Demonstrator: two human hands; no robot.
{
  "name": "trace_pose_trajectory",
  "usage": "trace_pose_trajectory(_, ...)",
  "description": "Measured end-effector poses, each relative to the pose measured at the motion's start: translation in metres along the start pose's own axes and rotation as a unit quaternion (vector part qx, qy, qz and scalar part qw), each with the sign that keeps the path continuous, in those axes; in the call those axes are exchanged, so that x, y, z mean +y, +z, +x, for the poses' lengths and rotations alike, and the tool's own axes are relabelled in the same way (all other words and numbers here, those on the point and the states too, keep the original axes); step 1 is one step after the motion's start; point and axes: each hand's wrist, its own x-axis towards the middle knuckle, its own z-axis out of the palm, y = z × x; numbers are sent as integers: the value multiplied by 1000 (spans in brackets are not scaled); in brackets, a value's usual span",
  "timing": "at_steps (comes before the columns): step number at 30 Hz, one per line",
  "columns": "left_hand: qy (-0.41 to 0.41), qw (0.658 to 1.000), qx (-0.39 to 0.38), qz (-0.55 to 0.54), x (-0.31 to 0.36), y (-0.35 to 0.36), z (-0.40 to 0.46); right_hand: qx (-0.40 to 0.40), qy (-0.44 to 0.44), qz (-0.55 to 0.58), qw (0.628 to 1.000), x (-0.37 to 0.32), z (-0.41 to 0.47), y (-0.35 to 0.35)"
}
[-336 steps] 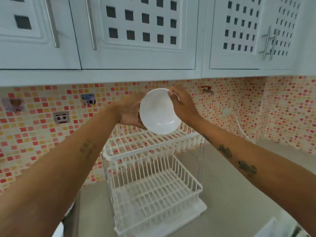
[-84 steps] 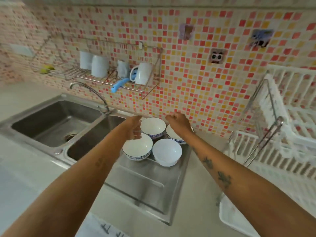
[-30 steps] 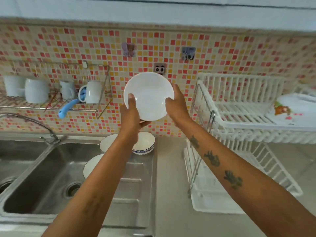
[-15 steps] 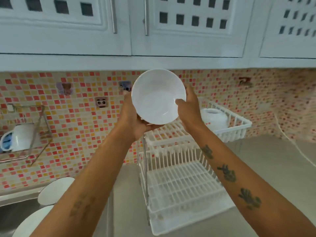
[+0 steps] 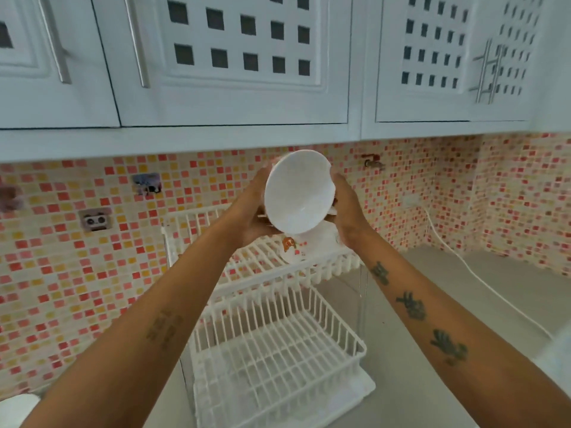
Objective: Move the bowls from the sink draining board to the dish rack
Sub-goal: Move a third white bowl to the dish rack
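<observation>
Both of my hands hold one white bowl (image 5: pixel 299 193) tilted on its side, its opening facing me, just above the top tier of the white two-tier dish rack (image 5: pixel 247 267). My left hand (image 5: pixel 251 211) cups its left side and underside. My right hand (image 5: pixel 347 208) presses on its right rim. Beneath the bowl, another white bowl with an orange picture (image 5: pixel 292 248) lies on the top tier, partly hidden. The rack's lower basket (image 5: pixel 278 350) has nothing in it. A white rim of a further bowl (image 5: pixel 17 409) shows at the bottom left corner.
White wall cabinets (image 5: pixel 234 63) with metal handles hang close overhead. The pink and orange mosaic wall (image 5: pixel 61 267) stands right behind the rack. A white cable (image 5: pixel 482 282) runs across the grey counter (image 5: pixel 448 350) to the right of the rack.
Since half a second ago the bowl has come down and tipped further onto its side over the rack's top tier. My view has swung right, so the sink side has left the picture.
</observation>
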Motion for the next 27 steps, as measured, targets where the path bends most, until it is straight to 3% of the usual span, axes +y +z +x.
trace_pose_trajectory(2, 66, 989, 33, 125, -3, 8, 13, 11, 14, 26, 999, 7, 12, -9)
trace_pose_trajectory(4, 151, 957, 73, 237, -8, 15, 27, 24, 33, 43, 998, 15, 27, -19)
trace_pose_trajectory(9, 249, 899, 63, 355, -32, 22, 58, 16, 78, 1, 997, 23, 48, -35)
trace_pose_trajectory(15, 256, 864, 49, 430, -54, 24, 74, -13, 132, -91, 987, 45, 61, -43)
trace_pose_trajectory(27, 177, 845, 25, 504, -75, 20, 79, -88, 201, -144, 965, 62, 71, -41)
